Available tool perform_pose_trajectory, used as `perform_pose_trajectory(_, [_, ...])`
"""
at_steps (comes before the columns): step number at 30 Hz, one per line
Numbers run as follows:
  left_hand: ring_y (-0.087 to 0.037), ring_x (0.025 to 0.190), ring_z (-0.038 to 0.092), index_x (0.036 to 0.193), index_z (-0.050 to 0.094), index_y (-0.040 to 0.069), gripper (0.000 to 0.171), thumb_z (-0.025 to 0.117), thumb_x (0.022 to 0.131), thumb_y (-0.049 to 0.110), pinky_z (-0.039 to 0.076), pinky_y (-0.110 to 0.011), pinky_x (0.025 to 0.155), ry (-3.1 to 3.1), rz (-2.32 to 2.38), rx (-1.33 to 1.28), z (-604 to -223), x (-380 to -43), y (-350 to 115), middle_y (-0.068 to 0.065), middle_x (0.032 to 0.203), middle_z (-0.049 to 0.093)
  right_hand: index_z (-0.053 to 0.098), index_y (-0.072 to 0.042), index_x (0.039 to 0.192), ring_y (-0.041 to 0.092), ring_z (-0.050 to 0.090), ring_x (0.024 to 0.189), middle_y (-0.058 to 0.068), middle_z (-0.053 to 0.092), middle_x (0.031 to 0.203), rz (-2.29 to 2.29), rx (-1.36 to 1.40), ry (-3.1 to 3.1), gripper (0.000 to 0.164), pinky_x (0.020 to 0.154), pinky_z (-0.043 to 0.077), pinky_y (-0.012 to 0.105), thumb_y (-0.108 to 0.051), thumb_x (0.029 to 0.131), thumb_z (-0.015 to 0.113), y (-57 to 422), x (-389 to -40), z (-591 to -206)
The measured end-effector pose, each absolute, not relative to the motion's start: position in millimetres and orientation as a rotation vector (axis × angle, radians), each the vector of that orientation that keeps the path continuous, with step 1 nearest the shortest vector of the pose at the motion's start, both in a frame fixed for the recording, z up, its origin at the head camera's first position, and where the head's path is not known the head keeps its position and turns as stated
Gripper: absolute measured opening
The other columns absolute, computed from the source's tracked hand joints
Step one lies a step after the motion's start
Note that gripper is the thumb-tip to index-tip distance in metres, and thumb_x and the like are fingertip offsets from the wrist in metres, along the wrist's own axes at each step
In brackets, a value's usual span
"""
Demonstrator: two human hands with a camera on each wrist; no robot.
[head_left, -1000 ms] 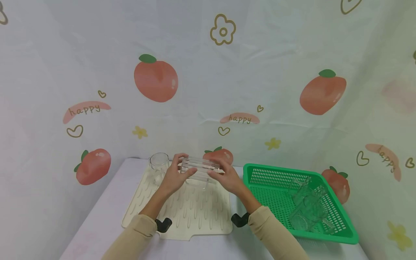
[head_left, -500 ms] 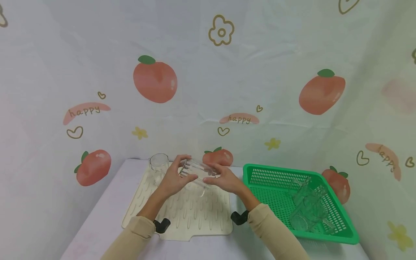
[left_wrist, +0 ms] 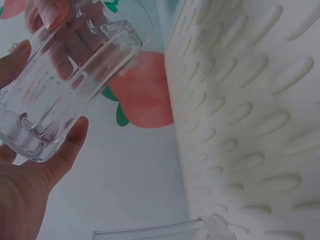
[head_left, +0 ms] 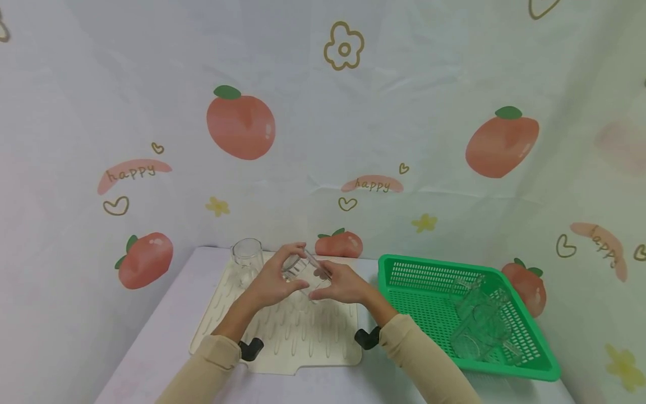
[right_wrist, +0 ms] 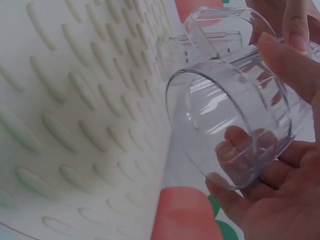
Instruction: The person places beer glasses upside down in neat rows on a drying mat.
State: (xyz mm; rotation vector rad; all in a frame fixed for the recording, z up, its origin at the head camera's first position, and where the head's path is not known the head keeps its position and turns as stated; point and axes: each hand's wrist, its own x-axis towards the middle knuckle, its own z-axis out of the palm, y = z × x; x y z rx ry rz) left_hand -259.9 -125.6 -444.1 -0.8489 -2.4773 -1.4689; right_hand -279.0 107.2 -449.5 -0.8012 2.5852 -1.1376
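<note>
A clear mug (head_left: 309, 276) is held above the cream drying mat (head_left: 303, 345), tilted, between both hands. My left hand (head_left: 276, 279) grips its base end with thumb and fingers. My right hand (head_left: 342, 283) holds the wall near the rim. In the right wrist view the mug's open mouth (right_wrist: 215, 125) faces the camera side, tipped toward the mat, and its handle (right_wrist: 200, 20) sticks out on the side. The left wrist view shows the thick base (left_wrist: 35, 135) within the left hand's fingers. A second clear mug (head_left: 247, 252) stands on the mat's far left corner.
To the right, a green plastic basket (head_left: 439, 262) holds several clear mugs (head_left: 476, 331) in its right part. Mat and basket lie on a white-covered table (head_left: 156, 342). A fruit-printed curtain (head_left: 303, 140) rises right behind them.
The mug, nearly level a second ago, has tipped so that its right end sits lower. My right hand has moved down slightly and inward with it. The other mugs have stayed put.
</note>
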Motion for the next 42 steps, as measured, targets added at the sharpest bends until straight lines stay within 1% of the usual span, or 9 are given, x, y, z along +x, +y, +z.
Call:
perform_pose_trajectory(4, [-0.034, 0.151, 0.040, 0.127, 0.055, 0.018, 0.055, 0.086, 0.082, 0.012, 0.040, -0.062, 0.115, -2.490, -1.454, -0.849, -444, -259, -127, -0.006, 0.160, 0.045, 0.057, -0.017, 0.141, 0.024, 0.066, 0.125, 0.007, 0.070, 0.131, -1.072, -0.795, 2.630, 0.073, 0.104, 0.054, 0.047, -0.047, 0.081, 0.084, 105, -279, -449])
perform_pose_trajectory(8, [-0.034, 0.151, 0.038, 0.137, 0.054, 0.018, 0.064, 0.086, 0.082, 0.013, 0.039, -0.062, 0.116, -2.493, -1.401, -0.857, -446, -259, -129, -0.005, 0.160, 0.044, 0.055, -0.016, 0.143, 0.023, 0.065, 0.126, 0.004, 0.069, 0.133, -1.042, -0.788, 2.677, 0.076, 0.105, 0.054, 0.045, -0.048, 0.080, 0.084, 104, -279, -449])
perform_pose_trajectory(12, [-0.038, 0.153, 0.032, 0.148, 0.049, 0.022, 0.076, 0.086, 0.082, 0.018, 0.032, -0.067, 0.118, -2.485, -1.259, -0.850, -448, -259, -131, -0.009, 0.162, 0.041, 0.048, -0.014, 0.150, 0.023, 0.062, 0.132, 0.005, 0.063, 0.143, -1.043, -0.751, 2.731, 0.087, 0.108, 0.053, 0.045, -0.049, 0.079, 0.085, 102, -278, -452])
perform_pose_trajectory(16, [-0.042, 0.155, 0.026, 0.152, 0.046, 0.026, 0.080, 0.085, 0.083, 0.024, 0.026, -0.069, 0.119, -2.467, -1.137, -0.799, -449, -259, -136, -0.011, 0.163, 0.039, 0.047, -0.013, 0.149, 0.028, 0.063, 0.129, 0.008, 0.062, 0.144, -1.179, -0.703, 2.718, 0.085, 0.103, 0.055, 0.048, -0.043, 0.080, 0.086, 100, -280, -454])
perform_pose_trajectory(21, [-0.044, 0.155, 0.024, 0.153, 0.044, 0.022, 0.083, 0.086, 0.082, 0.025, 0.021, -0.072, 0.119, -2.465, -1.114, -0.717, -444, -260, -150, -0.013, 0.164, 0.037, 0.052, -0.011, 0.141, 0.032, 0.066, 0.119, 0.010, 0.065, 0.134, -1.341, -0.664, 2.718, 0.076, 0.096, 0.057, 0.050, -0.033, 0.079, 0.089, 97, -285, -455])
perform_pose_trajectory(25, [-0.043, 0.156, 0.019, 0.154, 0.043, 0.023, 0.087, 0.088, 0.080, 0.025, 0.018, -0.072, 0.120, -2.492, -1.114, -0.604, -441, -262, -165, -0.011, 0.166, 0.034, 0.055, -0.012, 0.130, 0.028, 0.066, 0.110, 0.013, 0.067, 0.124, -1.349, -0.582, 2.770, 0.065, 0.088, 0.058, 0.045, -0.034, 0.079, 0.089, 95, -290, -455])
perform_pose_trajectory(30, [-0.046, 0.156, 0.015, 0.157, 0.038, 0.022, 0.096, 0.090, 0.077, 0.026, 0.016, -0.072, 0.119, -2.516, -1.076, -0.458, -446, -266, -183, -0.014, 0.168, 0.027, 0.053, -0.004, 0.113, 0.025, 0.055, 0.091, 0.018, 0.062, 0.106, -1.428, -0.469, 2.773, 0.058, 0.074, 0.046, 0.037, -0.031, 0.077, 0.090, 91, -297, -460])
perform_pose_trajectory(35, [-0.050, 0.154, 0.014, 0.161, 0.028, 0.022, 0.108, 0.092, 0.074, 0.029, 0.015, -0.073, 0.117, -2.534, -1.042, -0.323, -457, -269, -204, -0.019, 0.169, 0.018, 0.052, -0.008, 0.130, 0.028, 0.062, 0.115, 0.010, 0.063, 0.126, -1.599, -0.433, 2.722, 0.067, 0.095, 0.053, 0.043, -0.022, 0.077, 0.090, 82, -304, -469])
perform_pose_trajectory(42, [-0.050, 0.151, 0.007, 0.165, 0.009, 0.027, 0.121, 0.090, 0.076, 0.034, 0.021, -0.075, 0.109, -2.588, -1.108, -0.122, -470, -264, -232, -0.019, 0.171, 0.003, 0.046, -0.003, 0.134, 0.030, 0.061, 0.119, 0.014, 0.060, 0.129, -1.743, -0.370, 2.743, 0.075, 0.101, 0.052, 0.050, -0.020, 0.076, 0.090, 71, -313, -482])
